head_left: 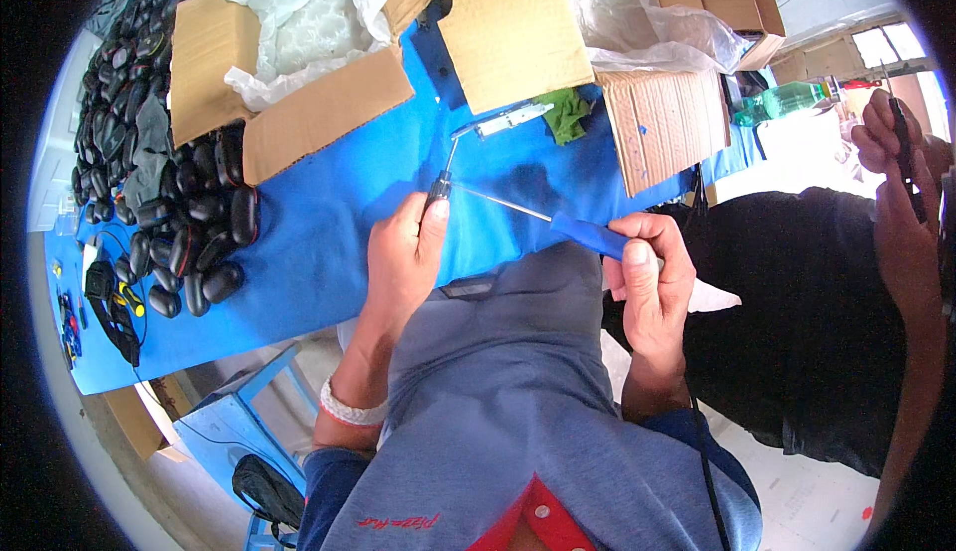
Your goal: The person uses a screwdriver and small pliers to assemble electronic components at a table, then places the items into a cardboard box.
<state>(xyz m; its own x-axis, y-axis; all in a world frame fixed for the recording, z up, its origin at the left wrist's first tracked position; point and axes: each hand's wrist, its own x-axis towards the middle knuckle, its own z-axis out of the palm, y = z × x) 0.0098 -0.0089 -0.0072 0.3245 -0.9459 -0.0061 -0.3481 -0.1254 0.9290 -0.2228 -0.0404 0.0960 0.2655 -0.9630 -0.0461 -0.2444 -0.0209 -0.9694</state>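
Observation:
My left hand is closed round a short dark cylindrical piece, with a thin bent metal rod rising from its top. I cannot make out what kind of part it is. In my right hand, thumb and fingers grip the blue handle of a screwdriver. Its slim shaft points left, and the tip meets or nearly meets the dark piece by my left thumb; which of the two is unclear. Just beyond the rod lies a flat silvery strip, beside a crumpled green cloth.
A blue-covered table spans the front. Many black rounded cases pile up at left, near small tools. Open cardboard boxes with plastic lining stand behind. At right, another person's hands hold a dark-handled tool. A blue stool stands lower left.

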